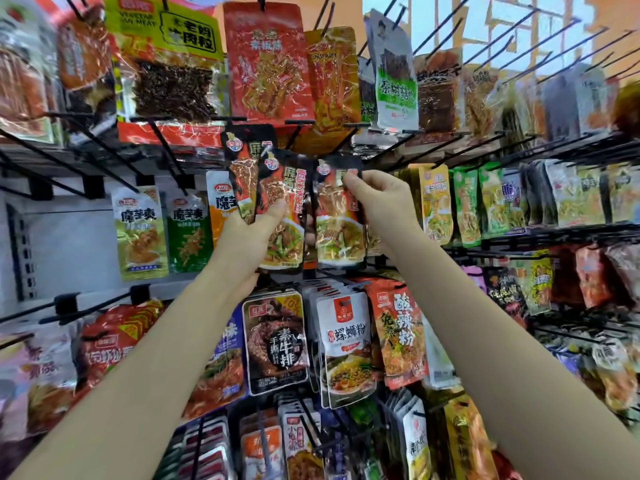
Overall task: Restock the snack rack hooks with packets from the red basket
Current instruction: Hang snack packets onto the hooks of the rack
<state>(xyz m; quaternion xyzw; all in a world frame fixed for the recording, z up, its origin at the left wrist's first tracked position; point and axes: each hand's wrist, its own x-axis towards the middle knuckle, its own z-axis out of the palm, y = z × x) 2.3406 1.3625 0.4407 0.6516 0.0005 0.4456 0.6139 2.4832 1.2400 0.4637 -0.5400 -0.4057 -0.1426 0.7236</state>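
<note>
My left hand grips a fanned stack of black-and-orange snack packets in front of the rack, thumb pressed on the front one. My right hand pinches the top edge of another identical packet near its hang hole, holding it up just below a black hook in the middle row. The red basket is out of view.
The rack is crowded with hanging packets: green and orange ones to the left, yellow and green ones to the right, dark and white packets below. Bare black hooks jut out at the upper right and at the left.
</note>
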